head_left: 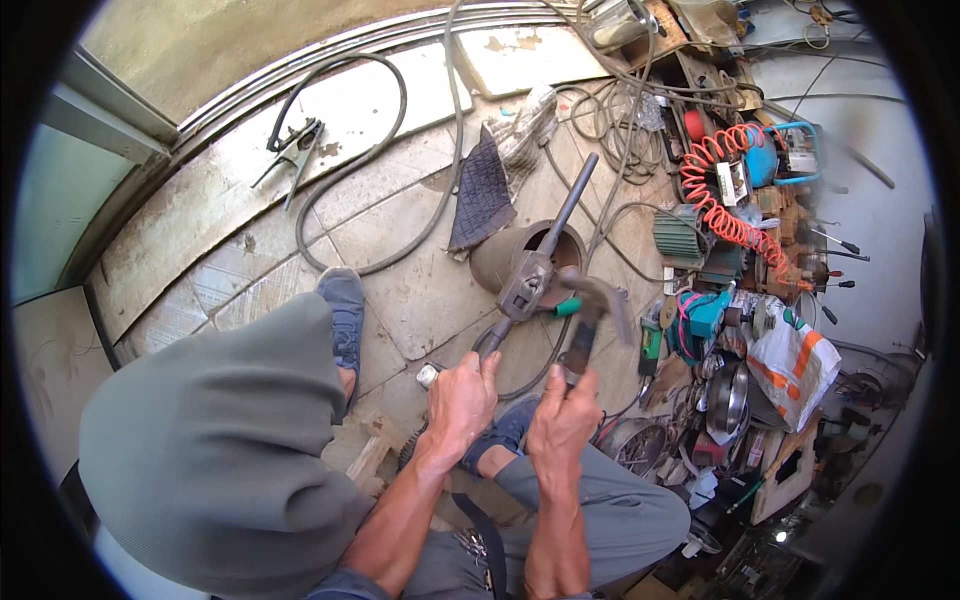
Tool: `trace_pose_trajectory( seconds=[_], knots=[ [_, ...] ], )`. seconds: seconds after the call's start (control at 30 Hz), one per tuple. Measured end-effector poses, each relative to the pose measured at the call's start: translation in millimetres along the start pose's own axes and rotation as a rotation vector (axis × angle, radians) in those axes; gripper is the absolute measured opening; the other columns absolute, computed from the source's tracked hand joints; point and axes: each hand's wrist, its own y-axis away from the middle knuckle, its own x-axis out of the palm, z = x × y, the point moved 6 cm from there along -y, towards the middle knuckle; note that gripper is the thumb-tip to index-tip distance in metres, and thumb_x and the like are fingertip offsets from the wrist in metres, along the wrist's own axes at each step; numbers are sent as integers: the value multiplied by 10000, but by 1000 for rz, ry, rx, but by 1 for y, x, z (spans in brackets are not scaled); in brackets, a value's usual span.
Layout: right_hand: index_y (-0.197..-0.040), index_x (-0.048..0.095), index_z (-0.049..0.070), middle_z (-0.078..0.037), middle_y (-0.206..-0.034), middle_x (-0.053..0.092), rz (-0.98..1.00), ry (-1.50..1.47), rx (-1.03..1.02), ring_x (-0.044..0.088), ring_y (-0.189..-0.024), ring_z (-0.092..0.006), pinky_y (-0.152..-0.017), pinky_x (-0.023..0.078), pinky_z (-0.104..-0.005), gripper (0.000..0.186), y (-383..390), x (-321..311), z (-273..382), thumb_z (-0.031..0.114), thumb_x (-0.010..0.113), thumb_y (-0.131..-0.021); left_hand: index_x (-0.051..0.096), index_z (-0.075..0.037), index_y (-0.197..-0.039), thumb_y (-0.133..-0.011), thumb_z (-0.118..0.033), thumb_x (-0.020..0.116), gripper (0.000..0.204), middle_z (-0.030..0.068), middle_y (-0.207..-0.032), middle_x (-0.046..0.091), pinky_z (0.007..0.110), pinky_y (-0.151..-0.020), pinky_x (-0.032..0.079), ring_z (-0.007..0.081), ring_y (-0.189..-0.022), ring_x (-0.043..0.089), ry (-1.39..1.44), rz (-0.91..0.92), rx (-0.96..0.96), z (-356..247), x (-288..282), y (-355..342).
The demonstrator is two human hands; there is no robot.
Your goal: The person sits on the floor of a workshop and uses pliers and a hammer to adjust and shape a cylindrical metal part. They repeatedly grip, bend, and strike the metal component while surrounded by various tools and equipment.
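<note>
Left grip [462,402] holds a metal tool [525,286] across a hollow cylinder [489,262]; right grip [564,418], a hammer [584,338].

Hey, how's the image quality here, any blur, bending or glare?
Head view: the hammer head is smeared, likely by motion; head view: the rails along the top bend, and the corners go black; head view: a small bright spot glares at lower right.

Grimy beige tiles with dark joints cover the floor [395,275]. At the left, a metal-framed glass panel [70,190] meets long metal tracks [300,68], a tan surface [250,30] beyond them. Brightly lit pale slabs [220,195] edge the tracks; a pale grey expanse [880,135], wall or floor unclear, lies right
</note>
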Motion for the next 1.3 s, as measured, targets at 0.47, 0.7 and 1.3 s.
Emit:
trace_pose_trajectory(
  seconds=[0.47, 0.7, 1.3],
  knots=[
    [-984, 530, -50, -225, -668, 603, 77, 161, -59, 611, -599, -384, -559, 452, -478, 224, -5, 11, -17, 158, 612, -988, 657, 25, -902, -1037, -416, 507, 485, 347, -741, 639, 582, -685, 516, 548, -765, 647, 17, 43, -8, 5, 4, -3],
    [-996, 536, -36, -142, -661, 590, -96, -355, 150, 597, -550, -266, -517, 452, -393, 203, 60, -30, -60, 162, 584, -999, 599, -22, -808, -1049, -495, 476, 545, 157, -611, 609, 452, -505, 448, 336, -521, 579, 374, 169, -28, 47, 31, -14],
    [-897, 491, 34, -47, -587, 511, -42, -983, 486, 521, -447, -147, -425, 436, -316, 271, 101, -20, -134, 256, 535, -1047, 394, -148, -774, -1060, -611, 311, 551, -61, -558, 287, 206, -344, 236, 32, -400, 224, 1515, 1230, -365, -37, 29, 78]
  ],
)
